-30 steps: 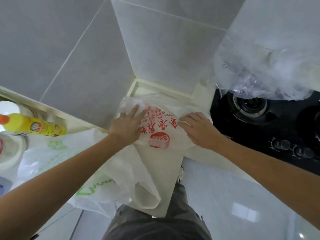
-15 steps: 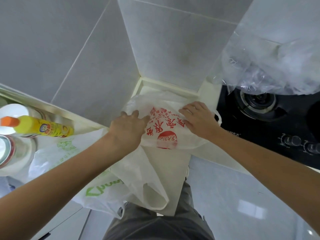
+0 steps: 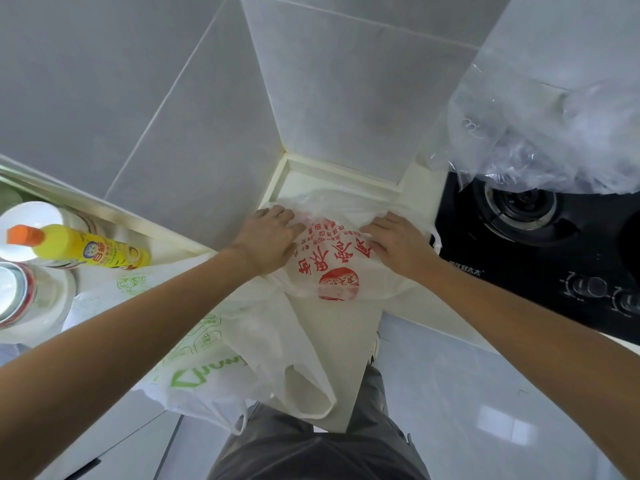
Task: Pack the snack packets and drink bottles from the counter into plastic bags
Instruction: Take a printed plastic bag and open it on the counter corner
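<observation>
Cream corner surface (image 3: 346, 327) beside the stove (image 3: 540, 251): both hands, left (image 3: 268, 242) and right (image 3: 398, 245), press flat-fingered on the red-printed plastic bag (image 3: 329, 271), probably smoothing it for opening.

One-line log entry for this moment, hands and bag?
left hand: flat on red-print bag | right hand: flat on same bag | bag: lying on counter | nothing packed visibly

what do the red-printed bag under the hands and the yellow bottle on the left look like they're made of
Red-printed bag: thin, semi-translucent whitish plastic film, slightly glossy; it wrinkles under the left hand and right hand, and the counter shows faintly through.
Yellow bottle: opaque, smooth plastic, likely rigid, with an orange cap and a printed label.
</observation>
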